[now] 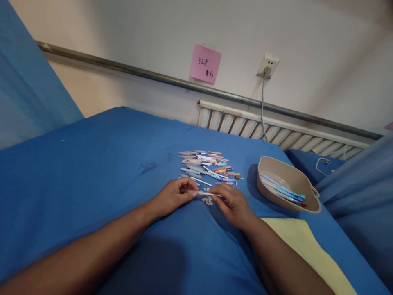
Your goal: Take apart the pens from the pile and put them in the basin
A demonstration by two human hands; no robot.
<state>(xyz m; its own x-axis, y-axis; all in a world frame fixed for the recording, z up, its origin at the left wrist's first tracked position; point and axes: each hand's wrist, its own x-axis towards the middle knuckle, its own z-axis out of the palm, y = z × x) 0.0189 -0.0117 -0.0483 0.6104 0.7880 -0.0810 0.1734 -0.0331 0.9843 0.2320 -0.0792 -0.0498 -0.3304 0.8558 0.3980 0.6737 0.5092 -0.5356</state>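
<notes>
"One slim pale pen (203, 193): who has it?"

"Both sides do. The left hand (176, 196) pinches one end between thumb and fingers, the right hand (235, 205) pinches the other; whether it's one piece or two, I can't tell."

"And beyond them?"

"Just past the fingertips, pen barrels (192, 169) and white refills (201, 180) lie on a blue cloth (107, 164). Small white bits (208, 200) sit between the hands."

"To the right?"

"Past the right hand, a beige bin (312, 203) holds several pens (284, 190); nearer, a yellow cloth (303, 241)."
</notes>
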